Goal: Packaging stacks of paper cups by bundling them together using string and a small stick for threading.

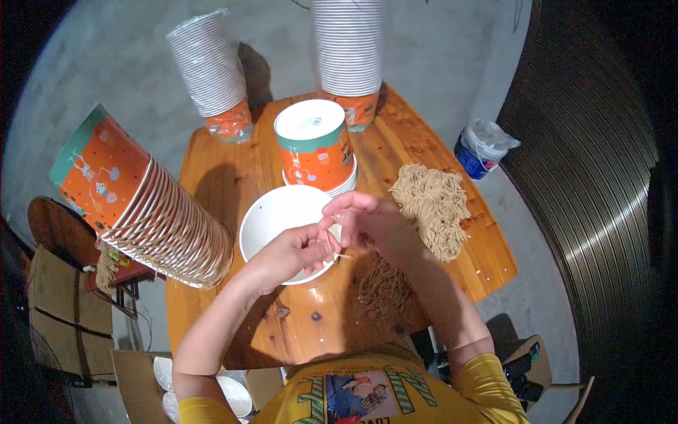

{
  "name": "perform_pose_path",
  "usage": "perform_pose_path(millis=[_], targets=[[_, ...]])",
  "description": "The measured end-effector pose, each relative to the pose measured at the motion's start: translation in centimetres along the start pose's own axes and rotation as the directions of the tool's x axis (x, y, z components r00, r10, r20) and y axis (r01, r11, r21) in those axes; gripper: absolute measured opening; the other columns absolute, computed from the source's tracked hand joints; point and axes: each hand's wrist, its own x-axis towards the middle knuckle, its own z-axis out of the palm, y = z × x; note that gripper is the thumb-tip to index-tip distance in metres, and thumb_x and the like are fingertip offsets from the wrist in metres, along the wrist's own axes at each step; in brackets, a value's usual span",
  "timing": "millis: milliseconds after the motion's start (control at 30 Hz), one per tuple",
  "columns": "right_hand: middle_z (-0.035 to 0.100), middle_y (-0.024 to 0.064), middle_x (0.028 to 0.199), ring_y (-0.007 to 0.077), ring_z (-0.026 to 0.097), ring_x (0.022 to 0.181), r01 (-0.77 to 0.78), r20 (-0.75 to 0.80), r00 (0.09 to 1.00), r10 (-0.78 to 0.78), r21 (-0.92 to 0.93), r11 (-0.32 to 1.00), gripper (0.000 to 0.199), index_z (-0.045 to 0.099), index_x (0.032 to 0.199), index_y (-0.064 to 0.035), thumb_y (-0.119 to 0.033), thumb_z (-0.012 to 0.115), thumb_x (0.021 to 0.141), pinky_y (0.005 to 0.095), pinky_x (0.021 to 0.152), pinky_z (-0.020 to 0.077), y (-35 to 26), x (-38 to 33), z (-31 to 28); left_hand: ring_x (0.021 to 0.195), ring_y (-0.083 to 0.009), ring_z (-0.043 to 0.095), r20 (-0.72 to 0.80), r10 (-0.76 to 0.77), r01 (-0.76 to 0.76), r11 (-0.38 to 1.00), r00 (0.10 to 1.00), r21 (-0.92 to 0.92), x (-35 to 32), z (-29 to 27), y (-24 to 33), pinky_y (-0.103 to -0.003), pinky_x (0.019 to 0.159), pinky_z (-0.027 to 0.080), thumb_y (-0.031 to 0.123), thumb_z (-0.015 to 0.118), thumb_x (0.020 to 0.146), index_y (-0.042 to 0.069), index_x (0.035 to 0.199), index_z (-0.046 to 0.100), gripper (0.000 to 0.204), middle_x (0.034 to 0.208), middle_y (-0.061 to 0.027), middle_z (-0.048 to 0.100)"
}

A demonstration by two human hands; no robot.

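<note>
My left hand (300, 249) is closed in a pinch in front of the white inside of a paper bucket (265, 226), which lies with its mouth toward me. A small pale end (343, 256), like a bit of cord, sticks out by its fingertips. Close beside it, my right hand (369, 222) has its fingers bent in, the tips almost meeting the left ones. What the right fingers hold is too small to make out. Below my right forearm lies a shaded heap of brown cord (387, 286); a beige cord pile (432, 208) spreads to its right.
Leaning at left is a tall nested stack of orange buckets (120, 177) with cord around the rims. Upside-down buckets (314, 152) stand mid-table, with wrapped stacks (208, 67) (349, 56) behind. A blue-and-white pail (484, 148) sits on the floor, right of the wooden table (332, 332).
</note>
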Motion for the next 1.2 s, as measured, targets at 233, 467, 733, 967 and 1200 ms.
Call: perform_pose_path(millis=[233,467,733,967,1200], targets=[[0.057,-0.0013,0.068,0.0054,0.050,0.054,0.027,-0.178,0.984,-0.020,0.040,0.999,0.025,0.063,0.099,-0.0053,-0.027,0.058,0.088,0.0172,0.046,0.0353,2.0,-0.8,-0.8,0.070,-0.0057,0.047,0.068,-0.019,0.025,0.995,0.997,-0.096,-0.4,0.3,0.5,-0.020,0.062,0.039,0.018,0.059,0.089,0.004,0.096,0.061,0.015,0.082,0.0032,0.055],[0.053,0.0017,0.074,0.0087,0.045,0.051,0.249,-0.120,0.880,-0.461,-0.710,0.659,0.011,0.062,0.089,-0.0039,-0.008,0.067,0.080,0.0240,0.048,0.0387,4.7,-3.8,1.1,0.067,-0.0051,0.048,0.060,-0.048,0.062,0.965,0.997,-0.256,-0.2,0.0,0.4,-0.018,0.059,0.038,0.014,0.059,0.089,0.003,0.095,0.060,0.014,0.081,0.0019,0.056],[0.051,0.0017,0.072,0.0089,0.046,0.055,0.165,-0.354,0.863,-0.360,-0.476,0.864,0.005,0.062,0.081,-0.0039,-0.008,0.065,0.080,0.0231,0.051,0.0369,5.1,-4.3,2.8,0.066,-0.0040,0.048,0.047,-0.070,0.080,0.964,0.996,-0.253,0.0,0.2,0.4,-0.017,0.056,0.038,0.011,0.058,0.088,0.003,0.093,0.059,0.010,0.080,0.0016,0.056],[0.051,0.0036,0.065,0.0130,0.051,0.056,0.274,-0.255,0.810,-0.527,-0.630,0.726,0.007,0.061,0.082,-0.0071,-0.007,0.067,0.078,0.0260,0.054,0.0416,4.7,-4.0,4.6,0.065,-0.0038,0.049,0.101,-0.112,0.136,0.952,0.989,-0.276,0.3,0.3,0.5,-0.017,0.055,0.038,0.012,0.058,0.088,0.004,0.094,0.057,0.010,0.078,0.0020,0.057],[0.056,0.0084,0.071,0.0157,0.055,0.061,0.326,-0.197,0.786,-0.586,-0.674,0.663,0.007,0.063,0.086,-0.0071,-0.013,0.062,0.083,0.0282,0.055,0.0441,4.8,-4.3,3.9,0.072,-0.0069,0.054,0.044,-0.109,0.117,0.957,0.993,-0.265,0.0,0.2,0.6,-0.018,0.063,0.043,0.010,0.061,0.087,0.004,0.099,0.055,0.015,0.086,-0.0011,0.058]])
